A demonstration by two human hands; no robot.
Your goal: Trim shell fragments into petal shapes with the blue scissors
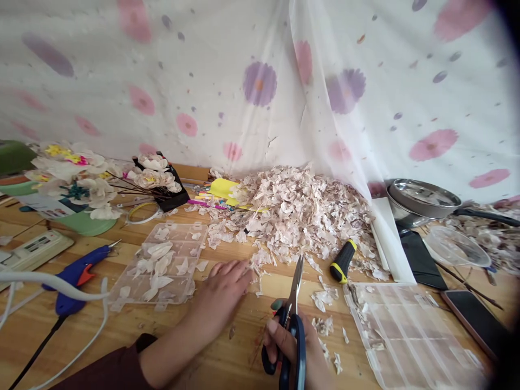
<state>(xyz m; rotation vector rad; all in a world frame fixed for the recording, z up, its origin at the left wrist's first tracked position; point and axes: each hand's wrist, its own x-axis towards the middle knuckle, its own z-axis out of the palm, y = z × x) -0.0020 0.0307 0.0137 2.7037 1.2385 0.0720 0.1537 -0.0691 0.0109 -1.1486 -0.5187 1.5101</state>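
Observation:
Blue-handled scissors [297, 287] are in my right hand [290, 341], blades pointing up and nearly together. Palm down over the wooden table [227, 357], my left hand [227, 281] has its fingers at small pale scraps by the front edge of a large heap of pale petal-like pieces [300, 211]; whether it pinches a scrap is hidden. A clear divided tray [134, 271] with pale petals lies left of my left hand. Several loose scraps [324, 297] lie right of the scissors.
A blue glue gun [77, 276], white cables and pale flowers [97, 189] stand left. On the right are a yellow-black handled tool [343, 261], an open divided tray [410, 336], a phone [473, 319] and metal pans [424, 197]. A flowered curtain [219, 70] hangs behind.

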